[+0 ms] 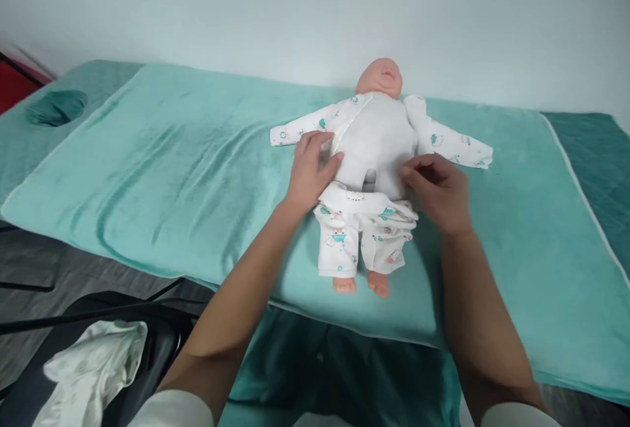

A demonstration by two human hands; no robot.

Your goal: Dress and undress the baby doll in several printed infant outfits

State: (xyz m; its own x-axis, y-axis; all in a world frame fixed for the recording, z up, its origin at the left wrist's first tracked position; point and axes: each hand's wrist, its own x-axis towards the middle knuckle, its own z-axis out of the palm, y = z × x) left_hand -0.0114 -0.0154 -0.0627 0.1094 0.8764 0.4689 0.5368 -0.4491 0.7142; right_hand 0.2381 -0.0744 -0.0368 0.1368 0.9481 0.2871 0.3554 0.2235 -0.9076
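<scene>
A baby doll [382, 79] lies on its back, its plain white torso [377, 135] bare in front. A white printed shirt [455, 142] covers its arms and stands open over the chest. Matching trousers [338, 243] are bunched at the hips, and both feet poke out below. My left hand [312, 168] rests against the shirt edge at the torso's left side in view, fingers and thumb apart. At the other side of the torso, my right hand [438, 191] is closed in a pinch; whatever lies between its fingertips is hidden.
A light green cover [197, 151] spreads over the padded bed, which has a face hole [56, 107] at far left. A white wall [246, 14] rises behind. Below left, a crumpled printed cloth [98, 368] lies on a black chair [167, 335].
</scene>
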